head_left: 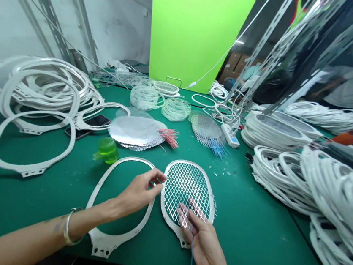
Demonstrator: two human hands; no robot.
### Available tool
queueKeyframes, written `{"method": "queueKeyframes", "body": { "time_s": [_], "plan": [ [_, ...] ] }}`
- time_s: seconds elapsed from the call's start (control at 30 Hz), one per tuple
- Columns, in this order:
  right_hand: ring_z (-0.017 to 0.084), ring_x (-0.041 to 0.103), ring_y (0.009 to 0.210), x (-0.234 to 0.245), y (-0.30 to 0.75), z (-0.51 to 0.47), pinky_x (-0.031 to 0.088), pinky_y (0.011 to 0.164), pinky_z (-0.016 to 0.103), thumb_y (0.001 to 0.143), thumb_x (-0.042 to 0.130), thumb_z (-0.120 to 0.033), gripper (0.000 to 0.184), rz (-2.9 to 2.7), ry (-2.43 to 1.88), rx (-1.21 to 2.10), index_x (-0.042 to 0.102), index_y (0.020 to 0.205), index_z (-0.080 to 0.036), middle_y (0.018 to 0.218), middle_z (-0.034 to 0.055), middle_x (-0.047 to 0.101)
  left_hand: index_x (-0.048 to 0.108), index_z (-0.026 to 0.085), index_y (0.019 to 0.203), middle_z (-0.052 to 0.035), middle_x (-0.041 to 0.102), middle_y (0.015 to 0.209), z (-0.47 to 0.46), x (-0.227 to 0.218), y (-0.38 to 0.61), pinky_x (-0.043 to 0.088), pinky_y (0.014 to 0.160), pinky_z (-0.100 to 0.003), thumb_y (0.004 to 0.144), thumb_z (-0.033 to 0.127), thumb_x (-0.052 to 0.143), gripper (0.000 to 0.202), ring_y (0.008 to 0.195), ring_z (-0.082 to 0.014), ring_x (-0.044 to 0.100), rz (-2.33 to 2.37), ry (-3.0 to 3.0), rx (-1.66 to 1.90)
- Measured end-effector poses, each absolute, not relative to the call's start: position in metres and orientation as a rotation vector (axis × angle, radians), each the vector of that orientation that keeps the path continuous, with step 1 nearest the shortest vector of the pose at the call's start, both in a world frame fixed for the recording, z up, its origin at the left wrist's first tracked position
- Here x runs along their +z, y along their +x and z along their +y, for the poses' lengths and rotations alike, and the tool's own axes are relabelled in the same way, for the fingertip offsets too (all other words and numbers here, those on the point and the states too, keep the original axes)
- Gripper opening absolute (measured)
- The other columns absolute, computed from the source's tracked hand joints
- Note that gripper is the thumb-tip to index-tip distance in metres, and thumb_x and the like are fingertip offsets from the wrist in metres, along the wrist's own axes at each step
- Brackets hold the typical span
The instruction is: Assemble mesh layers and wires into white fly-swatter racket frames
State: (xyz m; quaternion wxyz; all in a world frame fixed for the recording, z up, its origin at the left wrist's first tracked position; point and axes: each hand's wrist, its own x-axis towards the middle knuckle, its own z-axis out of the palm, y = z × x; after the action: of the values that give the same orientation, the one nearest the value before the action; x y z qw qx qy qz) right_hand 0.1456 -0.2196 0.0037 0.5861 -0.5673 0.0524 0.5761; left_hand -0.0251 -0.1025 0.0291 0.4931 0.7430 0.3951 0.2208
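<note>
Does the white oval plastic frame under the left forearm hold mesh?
No, the white oval plastic frame is empty; green table shows through.

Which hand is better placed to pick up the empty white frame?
Left, likely. The left hand lies over the empty frame, while the right hand is flat on the mesh.

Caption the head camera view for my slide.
Left hand touches the rim of a white oval frame while right hand presses its mesh on a green table.
</note>
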Motion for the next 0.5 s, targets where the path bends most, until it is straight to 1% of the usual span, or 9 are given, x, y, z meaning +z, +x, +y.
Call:
{"method": "queueKeyframes", "body": {
  "time_s": [0.03,0.1,0.17,0.23,0.27,0.33,0.43,0.5],
  "plan": [
    [0.022,0.070,0.094,0.002,0.145,-0.219,0.060,0.069,0.024,0.084,0.064,-0.009,0.049,0.149,-1.328,1.342,0.048,0.130,-0.013,0.104,0.0123,0.073,0.061,0.021,0.108,-0.0064,0.065,0.112,-0.105,0.029,-0.021,0.050,0.086,-0.034,0.090,0.034,0.049,0.025,0.101,-0.0218,0.061,0.919,1.908,0.514],
    [0.020,0.072,0.085,-0.001,0.144,-0.217,0.059,0.063,0.023,0.082,0.065,-0.008,0.040,0.194,-1.334,1.322,0.054,0.120,-0.011,0.098,0.0112,0.074,0.060,0.021,0.118,-0.0077,0.061,0.126,-0.109,0.028,-0.009,0.044,0.099,-0.038,0.094,0.037,0.045,0.032,0.117,-0.0238,0.055,0.800,2.132,0.440],
    [0.017,0.072,0.074,-0.003,0.143,-0.216,0.059,0.060,0.022,0.077,0.068,-0.007,0.032,0.202,-1.322,1.286,0.060,0.108,-0.011,0.090,0.0078,0.075,0.052,0.019,0.133,-0.0087,0.047,0.144,-0.112,0.024,0.007,0.030,0.113,-0.044,0.098,0.042,0.037,0.044,0.136,-0.0263,0.037,0.677,2.314,0.313],
    [0.015,0.071,0.070,-0.003,0.143,-0.215,0.059,0.061,0.022,0.073,0.071,-0.007,0.026,0.186,-1.298,1.271,0.064,0.097,-0.013,0.085,0.0045,0.075,0.040,0.017,0.144,-0.0109,0.029,0.155,-0.113,0.015,0.023,0.017,0.116,-0.051,0.100,0.049,0.027,0.056,0.145,-0.0299,0.017,0.649,2.438,0.180],
    [0.015,0.070,0.069,-0.003,0.143,-0.214,0.059,0.061,0.022,0.072,0.072,-0.007,0.024,0.181,-1.291,1.274,0.064,0.094,-0.014,0.084,0.0034,0.075,0.036,0.016,0.146,-0.0128,0.023,0.156,-0.113,0.009,0.029,0.015,0.116,-0.055,0.100,0.052,0.024,0.060,0.146,-0.0322,0.011,0.670,2.486,0.130],
    [0.014,0.070,0.069,-0.001,0.142,-0.211,0.058,0.060,0.020,0.073,0.072,-0.007,0.023,0.171,-1.292,1.293,0.065,0.093,-0.015,0.084,0.0027,0.075,0.032,0.017,0.148,-0.0165,0.020,0.157,-0.113,-0.004,0.039,0.015,0.113,-0.060,0.100,0.053,0.022,0.062,0.145,-0.0364,0.009,0.738,2.575,0.078],
    [0.013,0.070,0.067,0.005,0.140,-0.209,0.057,0.056,0.018,0.074,0.074,-0.012,0.025,0.164,-1.319,1.313,0.066,0.097,-0.015,0.085,0.0028,0.075,0.032,0.021,0.148,-0.0178,0.023,0.156,-0.112,-0.022,0.043,0.019,0.110,-0.063,0.100,0.051,0.024,0.058,0.144,-0.0391,0.014,0.810,2.692,0.118],
    [0.014,0.071,0.074,0.009,0.141,-0.215,0.058,0.063,0.020,0.072,0.076,-0.016,0.023,0.155,-1.320,1.345,0.068,0.094,-0.015,0.090,0.0043,0.075,0.032,0.021,0.148,-0.0184,0.025,0.155,-0.113,-0.027,0.042,0.021,0.108,-0.063,0.100,0.050,0.026,0.056,0.143,-0.0405,0.016,0.812,2.742,0.133]
  ]
}}
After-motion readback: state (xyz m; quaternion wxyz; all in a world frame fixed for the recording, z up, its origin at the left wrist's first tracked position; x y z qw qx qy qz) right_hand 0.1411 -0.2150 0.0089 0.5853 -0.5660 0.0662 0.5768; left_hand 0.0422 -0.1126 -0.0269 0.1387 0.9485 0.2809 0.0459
